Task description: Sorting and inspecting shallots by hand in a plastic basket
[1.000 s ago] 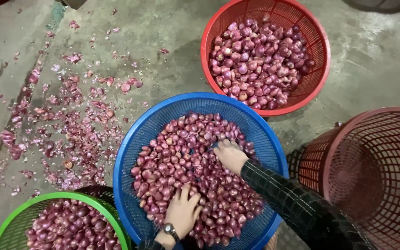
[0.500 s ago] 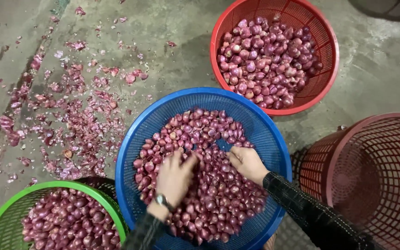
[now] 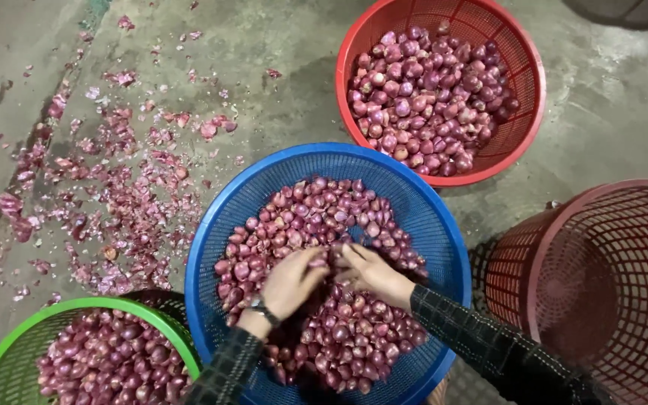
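Observation:
A blue mesh basket (image 3: pixel 264 180) sits in front of me, heaped with small purple shallots (image 3: pixel 316 217). Both of my hands rest on the pile near its middle. My left hand (image 3: pixel 292 279), with a watch at the wrist, is curled over several shallots. My right hand (image 3: pixel 373 272), in a dark checked sleeve, lies beside it with fingertips touching the left hand and shallots under the fingers. Whether either hand actually grips a shallot is hidden by the fingers.
A red basket (image 3: pixel 519 142) of larger shallots stands behind. A green basket (image 3: pixel 76 309) of shallots is at the lower left. A dark red basket (image 3: pixel 616 247) lies tipped at the right. Purple skins (image 3: pixel 121 210) litter the concrete floor on the left.
My hands were apart on the pile a second ago, the left near the front rim. Both have drawn together at the middle of the blue basket.

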